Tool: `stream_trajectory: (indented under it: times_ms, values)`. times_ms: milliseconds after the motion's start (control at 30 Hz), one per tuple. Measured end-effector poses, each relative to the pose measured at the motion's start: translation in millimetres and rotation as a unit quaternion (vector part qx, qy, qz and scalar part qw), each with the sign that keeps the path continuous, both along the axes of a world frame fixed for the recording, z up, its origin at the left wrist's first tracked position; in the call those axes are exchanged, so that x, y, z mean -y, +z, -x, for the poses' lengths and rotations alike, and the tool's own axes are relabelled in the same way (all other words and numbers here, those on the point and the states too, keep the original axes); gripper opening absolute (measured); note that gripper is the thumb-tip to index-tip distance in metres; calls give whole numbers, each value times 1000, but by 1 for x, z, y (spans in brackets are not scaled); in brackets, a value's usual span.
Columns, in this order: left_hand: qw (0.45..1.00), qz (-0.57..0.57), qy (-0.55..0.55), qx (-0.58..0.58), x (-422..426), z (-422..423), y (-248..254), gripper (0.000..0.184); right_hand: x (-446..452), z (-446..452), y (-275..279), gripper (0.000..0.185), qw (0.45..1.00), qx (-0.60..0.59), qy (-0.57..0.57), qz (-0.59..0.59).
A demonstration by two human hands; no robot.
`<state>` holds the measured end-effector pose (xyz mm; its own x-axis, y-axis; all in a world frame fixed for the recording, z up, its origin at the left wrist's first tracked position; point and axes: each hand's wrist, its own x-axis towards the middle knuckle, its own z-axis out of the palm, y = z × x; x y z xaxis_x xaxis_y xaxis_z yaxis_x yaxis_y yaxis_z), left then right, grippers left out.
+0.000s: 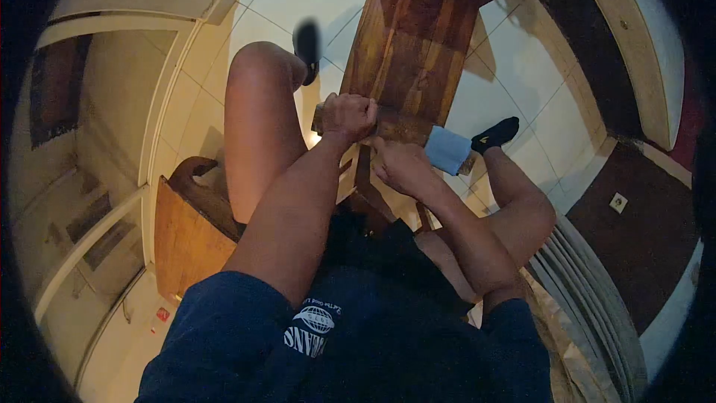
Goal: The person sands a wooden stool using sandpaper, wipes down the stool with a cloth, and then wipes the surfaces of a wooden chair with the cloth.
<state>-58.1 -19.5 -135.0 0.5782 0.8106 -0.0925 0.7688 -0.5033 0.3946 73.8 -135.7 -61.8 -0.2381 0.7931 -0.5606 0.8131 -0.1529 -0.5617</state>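
My left hand (349, 116) is curled into a fist over the near edge of a brown wooden bench (406, 52). What lies inside its fingers is hidden. Close by on the right, my right hand (401, 166) is closed, its fingertips almost meeting the left wrist; anything it grips is too small or covered to name. A light blue folded cloth or paper (448, 150) hangs over the right end of the bench's near edge, just right of my right hand and apart from it.
My legs straddle the bench end, with black footwear (496, 134) on the tiled floor (514, 89). A wooden chair arm (195, 172) stands at left beside a glass-panelled door frame (160, 104). At right are a grey curtain (597, 313) and a wall socket (618, 203).
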Motion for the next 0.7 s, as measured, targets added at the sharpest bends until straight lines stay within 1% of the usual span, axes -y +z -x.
stream_trajectory:
  times_ms: [67,200,233,333,367,467,600,700]
  values:
    - [999,16,-18,-34,-1,1,1,35,-6,3,5,53,998,-35,-25,-36]
    - [999,20,-38,-24,-2,5,-6,36,-15,10,12,59,993,-78,-45,-72]
    - [999,20,-38,-24,-2,6,-11,36,-16,12,11,59,993,-78,-46,-71]
    - [1000,1,-6,-12,-1,6,-21,35,-22,16,5,70,994,-77,-19,-81]
    - [1000,1,-6,-12,0,7,-24,35,-24,18,3,70,994,-77,-19,-81]
    - [1000,-28,-3,13,0,4,-17,31,-29,23,2,82,998,-44,-2,-40]
    - [1000,10,3,-13,-1,4,-19,31,-32,30,-5,88,999,-28,19,-38]
    - [1000,-13,7,3,0,3,-20,31,-33,36,-13,90,998,-25,25,-43]
